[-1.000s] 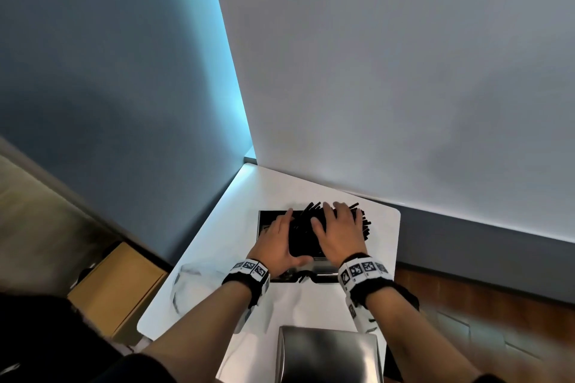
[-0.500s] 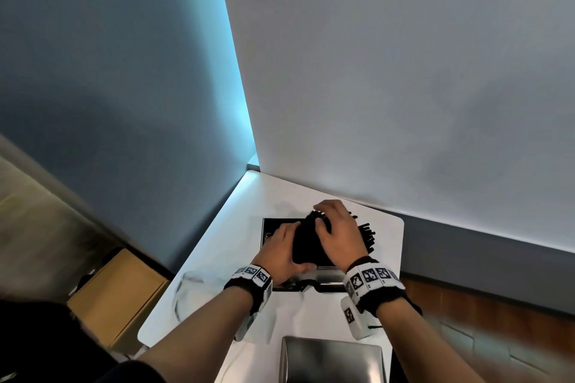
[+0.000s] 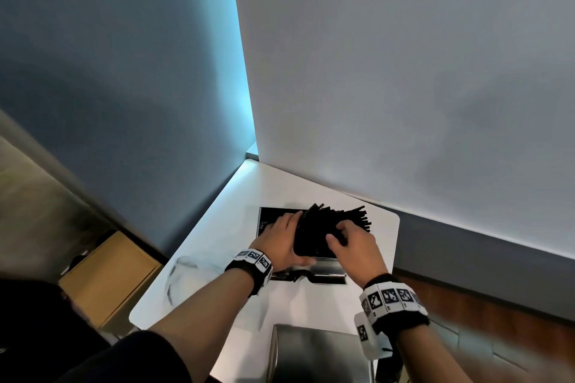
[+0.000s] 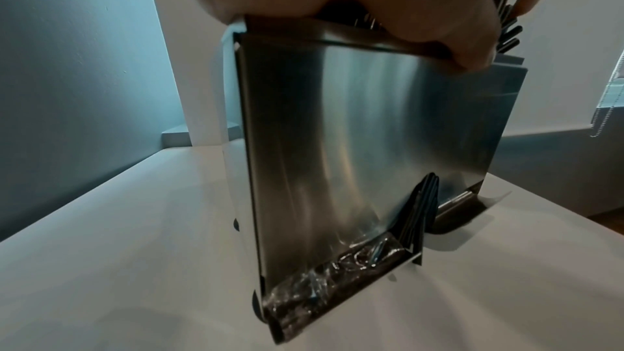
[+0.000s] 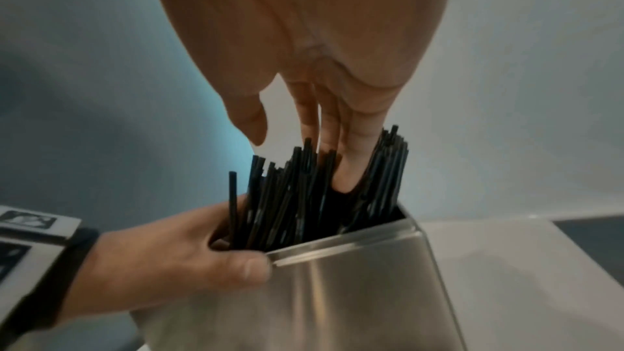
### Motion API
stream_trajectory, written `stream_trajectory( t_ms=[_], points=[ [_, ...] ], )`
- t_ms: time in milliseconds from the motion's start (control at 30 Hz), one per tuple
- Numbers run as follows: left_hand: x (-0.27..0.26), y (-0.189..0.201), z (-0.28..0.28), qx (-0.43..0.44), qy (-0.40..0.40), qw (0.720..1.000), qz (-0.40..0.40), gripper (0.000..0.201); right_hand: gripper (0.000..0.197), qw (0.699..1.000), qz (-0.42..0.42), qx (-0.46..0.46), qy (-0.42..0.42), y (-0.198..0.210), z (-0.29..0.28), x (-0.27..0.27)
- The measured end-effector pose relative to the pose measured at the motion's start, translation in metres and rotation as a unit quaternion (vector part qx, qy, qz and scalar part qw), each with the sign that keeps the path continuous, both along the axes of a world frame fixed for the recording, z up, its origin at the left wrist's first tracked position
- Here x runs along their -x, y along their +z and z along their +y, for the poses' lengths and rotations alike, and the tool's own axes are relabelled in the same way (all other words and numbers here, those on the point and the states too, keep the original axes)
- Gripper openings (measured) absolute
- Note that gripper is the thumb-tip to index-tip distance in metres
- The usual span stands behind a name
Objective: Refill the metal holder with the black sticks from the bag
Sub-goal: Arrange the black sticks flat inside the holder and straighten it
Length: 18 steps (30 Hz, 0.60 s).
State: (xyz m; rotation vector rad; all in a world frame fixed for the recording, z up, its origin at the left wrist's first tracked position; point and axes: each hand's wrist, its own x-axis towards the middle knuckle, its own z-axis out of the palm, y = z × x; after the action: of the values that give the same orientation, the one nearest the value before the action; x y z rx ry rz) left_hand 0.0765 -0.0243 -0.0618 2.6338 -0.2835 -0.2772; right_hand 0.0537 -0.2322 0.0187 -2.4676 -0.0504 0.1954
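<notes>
A tall metal holder (image 3: 325,269) stands on the white table (image 3: 217,227), stuffed with black sticks (image 3: 329,222) that fan out toward the back right. My left hand (image 3: 281,242) grips the holder's left front rim, thumb on the front wall (image 5: 249,266) and fingers inside beside the sticks (image 5: 297,196). My right hand (image 3: 348,241) is above the bundle; its straight fingers (image 5: 341,148) poke down between the sticks, thumb apart. The left wrist view shows the holder's front (image 4: 354,143), a few sticks (image 4: 420,212) in its bottom slot and crumpled clear wrap (image 4: 331,268) in the tray.
A clear plastic bag (image 3: 186,274) lies on the table to the left of the holder. A second metal box (image 3: 314,351) stands at the table's near edge. Walls close the table's back and left. A cardboard box (image 3: 109,277) sits on the floor at left.
My right hand has drawn back from lying flat over the stick tops to the near right side, fingers now among the sticks. The bundle fans out more at the back. My left hand stays put.
</notes>
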Motion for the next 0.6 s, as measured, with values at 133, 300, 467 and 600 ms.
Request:
stream_trajectory(
  t_ms=[133,300,467,600],
  points=[
    [0.001,-0.001,-0.001,0.006,0.002,1.000,-0.006,0.126,0.034,0.998,0.011,-0.061,0.019,-0.005,0.014,0.005],
    [0.003,0.002,-0.001,0.009,0.002,1.000,0.001,0.123,0.039,0.988,0.056,-0.138,-0.050,-0.021,0.014,-0.003],
    [0.004,0.002,-0.001,0.016,0.006,1.000,0.001,0.119,0.037,0.982,0.097,-0.162,-0.029,-0.027,0.014,-0.004],
    [0.004,0.002,-0.001,0.008,-0.005,1.000,-0.007,0.110,0.040,0.982,0.131,-0.134,0.012,-0.027,0.023,0.003]
  ],
)
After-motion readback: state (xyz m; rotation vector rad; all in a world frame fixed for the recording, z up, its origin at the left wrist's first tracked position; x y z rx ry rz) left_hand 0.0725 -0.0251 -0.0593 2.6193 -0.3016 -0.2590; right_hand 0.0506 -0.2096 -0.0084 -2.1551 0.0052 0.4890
